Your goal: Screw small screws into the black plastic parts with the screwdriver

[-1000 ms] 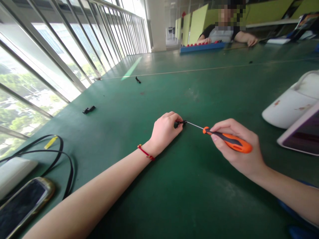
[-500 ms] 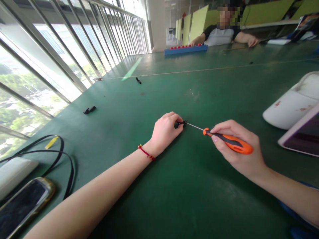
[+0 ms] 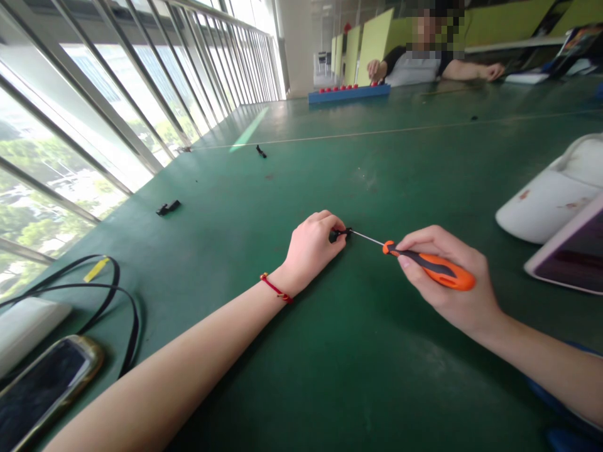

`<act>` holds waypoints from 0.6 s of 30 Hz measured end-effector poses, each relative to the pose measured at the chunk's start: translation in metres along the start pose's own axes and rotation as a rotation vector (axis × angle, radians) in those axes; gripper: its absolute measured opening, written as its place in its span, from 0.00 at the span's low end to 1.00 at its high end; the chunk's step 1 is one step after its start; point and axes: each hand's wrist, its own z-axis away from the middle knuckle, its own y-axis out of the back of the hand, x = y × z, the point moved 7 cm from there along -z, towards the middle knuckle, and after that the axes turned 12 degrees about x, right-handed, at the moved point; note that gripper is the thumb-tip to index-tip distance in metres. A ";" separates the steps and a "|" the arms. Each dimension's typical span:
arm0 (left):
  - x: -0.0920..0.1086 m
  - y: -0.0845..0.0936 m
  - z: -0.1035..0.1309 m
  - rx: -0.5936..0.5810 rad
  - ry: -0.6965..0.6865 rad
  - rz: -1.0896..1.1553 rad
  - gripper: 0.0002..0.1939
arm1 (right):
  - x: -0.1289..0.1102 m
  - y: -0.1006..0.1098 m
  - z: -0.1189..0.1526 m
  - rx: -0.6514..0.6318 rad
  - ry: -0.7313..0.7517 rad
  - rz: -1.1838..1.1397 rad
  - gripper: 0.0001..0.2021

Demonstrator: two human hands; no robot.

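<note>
My left hand [image 3: 315, 247], with a red cord at the wrist, pinches a small black part [image 3: 335, 235] against the green table [image 3: 301, 163]. An orange and dark grey screwdriver [image 3: 438, 270] is gripped in my right hand [image 3: 456, 289], its handle lying between thumb and fingers. The thin metal shaft points left, and its tip meets the end of the black part. My fingers cover some of that part, so its full shape is hidden.
Two loose black pieces [image 3: 168, 208] [image 3: 260, 151] lie to the left and farther back. A phone [image 3: 42, 392], white box and black cable occupy the near left. At right are a white container [image 3: 551, 194] and a pink-edged device. Across the table, a person sits behind a blue rack [image 3: 348, 94].
My hands and the screwdriver have hardly moved. Across the table, the person's hand at the rack has lifted, and the other hand has shifted outward to the right.
</note>
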 end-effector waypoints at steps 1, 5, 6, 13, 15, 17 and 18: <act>0.000 0.000 0.000 -0.003 -0.005 -0.002 0.05 | 0.000 0.000 0.000 -0.004 0.008 0.003 0.05; 0.001 0.000 0.000 -0.012 -0.022 -0.013 0.05 | -0.001 0.002 -0.002 0.044 0.035 0.007 0.08; 0.001 0.000 0.000 -0.012 -0.024 -0.013 0.05 | -0.001 0.004 -0.002 0.083 0.035 -0.007 0.11; 0.002 0.000 0.000 -0.017 -0.021 -0.008 0.05 | 0.004 0.005 -0.002 0.084 -0.033 0.014 0.10; 0.002 0.000 0.000 -0.017 -0.023 -0.010 0.05 | 0.002 0.008 -0.003 0.140 0.001 -0.002 0.14; 0.002 0.000 0.000 -0.017 -0.025 -0.011 0.05 | 0.000 0.011 -0.003 0.189 0.032 -0.073 0.24; 0.002 0.000 0.000 -0.017 -0.026 -0.011 0.05 | 0.000 0.012 -0.003 0.192 0.036 -0.100 0.27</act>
